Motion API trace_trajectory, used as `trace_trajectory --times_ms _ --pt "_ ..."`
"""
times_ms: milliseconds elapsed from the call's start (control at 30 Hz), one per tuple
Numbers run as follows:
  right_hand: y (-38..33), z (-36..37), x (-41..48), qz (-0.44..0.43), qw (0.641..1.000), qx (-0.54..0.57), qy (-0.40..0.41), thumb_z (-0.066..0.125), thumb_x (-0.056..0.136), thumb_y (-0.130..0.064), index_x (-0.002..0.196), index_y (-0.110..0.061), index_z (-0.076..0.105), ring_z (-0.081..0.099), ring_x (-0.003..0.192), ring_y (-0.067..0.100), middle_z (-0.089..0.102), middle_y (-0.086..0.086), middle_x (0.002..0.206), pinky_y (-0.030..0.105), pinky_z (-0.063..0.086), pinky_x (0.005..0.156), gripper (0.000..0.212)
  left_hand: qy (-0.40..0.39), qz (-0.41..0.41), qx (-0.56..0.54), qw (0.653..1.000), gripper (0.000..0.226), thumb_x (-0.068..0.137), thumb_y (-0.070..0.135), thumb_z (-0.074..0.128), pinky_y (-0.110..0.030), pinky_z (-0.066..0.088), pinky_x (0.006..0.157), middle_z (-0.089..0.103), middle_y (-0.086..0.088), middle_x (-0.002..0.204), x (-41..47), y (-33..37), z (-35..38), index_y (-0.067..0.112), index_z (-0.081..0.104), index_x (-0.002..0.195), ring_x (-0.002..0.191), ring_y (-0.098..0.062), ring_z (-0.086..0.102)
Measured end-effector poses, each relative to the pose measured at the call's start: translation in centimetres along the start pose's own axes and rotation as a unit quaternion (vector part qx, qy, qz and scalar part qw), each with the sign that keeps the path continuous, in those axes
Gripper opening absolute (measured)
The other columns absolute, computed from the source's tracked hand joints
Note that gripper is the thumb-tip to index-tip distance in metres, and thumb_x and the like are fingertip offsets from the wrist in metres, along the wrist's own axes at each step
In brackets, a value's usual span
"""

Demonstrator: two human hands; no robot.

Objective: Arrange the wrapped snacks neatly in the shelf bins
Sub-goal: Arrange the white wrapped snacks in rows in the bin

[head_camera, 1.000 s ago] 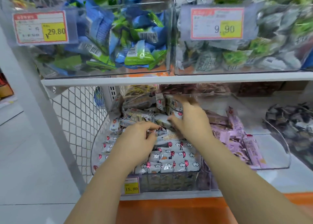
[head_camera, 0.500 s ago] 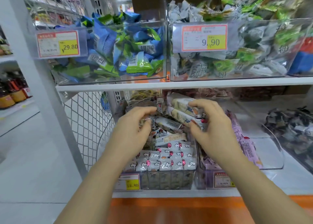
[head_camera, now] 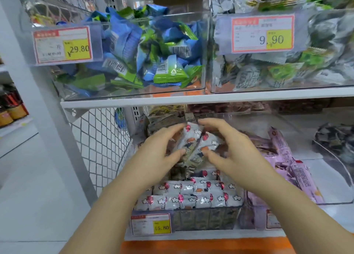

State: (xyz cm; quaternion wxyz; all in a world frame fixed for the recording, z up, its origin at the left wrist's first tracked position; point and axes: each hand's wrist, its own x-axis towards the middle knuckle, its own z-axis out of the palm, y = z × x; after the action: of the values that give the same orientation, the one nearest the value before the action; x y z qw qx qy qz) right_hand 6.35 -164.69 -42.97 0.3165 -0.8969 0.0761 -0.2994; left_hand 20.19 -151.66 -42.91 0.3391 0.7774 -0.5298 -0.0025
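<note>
While gripping the small bundle of white snack packets (head_camera: 193,144) between the curled left hand (head_camera: 159,155) and curled right hand (head_camera: 237,156), just above the clear lower-shelf bin (head_camera: 206,218), square its edges level, then lower it flat behind the neat front rows (head_camera: 191,193) without disturbing them.

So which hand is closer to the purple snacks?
Right. The right hand sits just beside the purple snacks, to their left. The left hand is farther left, across the white snacks that both hands hold.
</note>
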Motion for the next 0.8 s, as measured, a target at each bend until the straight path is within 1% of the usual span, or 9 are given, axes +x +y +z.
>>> trace_trajectory --times_ms 67,133,267,400,500,567,667,733,800 --pt "0.3 0.3 0.6 0.034 0.999 0.035 -0.007 0.066 0.085 -0.013 0.107 -0.05 0.044 0.059 0.093 -0.001 0.053 -0.031 0.115 0.014 0.049 0.082 0.048 -0.018 -0.028 -0.048 0.998 0.061 0.088 0.025 0.061 -0.024 0.049 0.085 0.053 0.016 0.107 0.2 -0.8 0.2 0.039 0.031 0.139 0.091 -0.002 0.056" --pt "0.6 0.6 1.0 0.065 0.997 0.027 -0.034 0.066 0.085 -0.017 0.105 -0.047 0.048 0.063 0.081 0.009 0.055 -0.028 0.117 0.026 0.054 0.08 0.04 -0.042 -0.044 -0.084 0.995 0.07 0.087 0.022 0.062 -0.027 0.052 0.079 0.05 0.014 0.097 0.3 -1.6 0.4 0.04 0.024 0.142 0.081 -0.003 0.057" --pt "0.8 0.8 2.7 0.077 0.993 0.008 -0.089 0.069 0.083 -0.022 0.101 -0.047 0.05 0.065 0.075 0.001 0.056 -0.026 0.119 0.021 0.053 0.077 0.037 -0.075 -0.056 -0.083 0.992 0.079 0.087 0.021 0.061 -0.02 0.049 0.066 0.049 0.009 0.096 0.2 -2.2 0.4 0.049 0.011 0.141 0.075 -0.005 0.058" --pt "0.6 0.5 4.4 0.058 0.991 -0.048 -0.109 0.07 0.082 -0.021 0.1 -0.047 0.05 0.06 0.074 -0.005 0.06 -0.025 0.106 0.008 0.045 0.072 0.036 -0.067 -0.052 -0.07 0.994 0.066 0.089 0.023 0.059 -0.013 0.046 0.063 0.053 0.008 0.098 0.5 -2.6 0.2 0.053 0.021 0.133 0.077 -0.002 0.057" --pt "0.1 0.4 5.4 0.021 0.989 -0.094 -0.11 0.068 0.081 -0.015 0.1 -0.043 0.05 0.054 0.069 0.001 0.061 -0.02 0.087 0.011 0.04 0.062 0.038 -0.038 -0.053 -0.072 0.995 0.049 0.089 0.025 0.059 -0.01 0.04 0.055 0.052 0.013 0.092 0.9 -2.8 -0.2 0.047 0.033 0.124 0.072 0.004 0.053" --pt "0.0 0.2 5.6 0.015 0.986 -0.115 -0.121 0.067 0.081 -0.018 0.099 -0.045 0.049 0.053 0.069 0.0 0.061 -0.017 0.082 0.012 0.04 0.063 0.037 -0.027 -0.061 -0.078 0.995 0.046 0.088 0.029 0.06 -0.011 0.039 0.055 0.051 0.017 0.091 1.1 -3.1 -0.3 0.045 0.035 0.124 0.076 0.008 0.053" --pt "0.3 -0.6 5.4 0.029 0.989 -0.086 -0.115 0.069 0.08 -0.028 0.097 -0.047 0.052 0.061 0.081 -0.002 0.064 -0.021 0.097 0.012 0.045 0.076 0.031 -0.029 -0.084 -0.097 0.991 0.043 0.088 0.034 0.059 -0.012 0.04 0.056 0.057 0.014 0.089 1.2 -3.4 -0.4 0.046 0.036 0.122 0.069 0.01 0.056" --pt "0.6 -0.8 5.3 0.056 0.991 -0.022 -0.117 0.073 0.077 -0.029 0.099 -0.041 0.058 0.063 0.079 0.003 0.066 -0.018 0.099 0.02 0.05 0.078 0.029 -0.037 -0.1 -0.113 0.988 0.041 0.088 0.034 0.059 -0.012 0.037 0.049 0.06 0.011 0.083 1.2 -3.4 -0.5 0.045 0.036 0.12 0.051 0.007 0.052" --pt "0.9 -0.5 5.1 0.068 0.986 -0.024 -0.15 0.074 0.076 -0.03 0.102 -0.041 0.058 0.061 0.071 0.003 0.067 -0.011 0.101 0.027 0.053 0.076 0.032 -0.047 -0.106 -0.122 0.986 0.035 0.088 0.031 0.06 -0.012 0.036 0.047 0.061 0.012 0.072 1.2 -3.4 -0.3 0.043 0.039 0.114 0.047 0.005 0.05"
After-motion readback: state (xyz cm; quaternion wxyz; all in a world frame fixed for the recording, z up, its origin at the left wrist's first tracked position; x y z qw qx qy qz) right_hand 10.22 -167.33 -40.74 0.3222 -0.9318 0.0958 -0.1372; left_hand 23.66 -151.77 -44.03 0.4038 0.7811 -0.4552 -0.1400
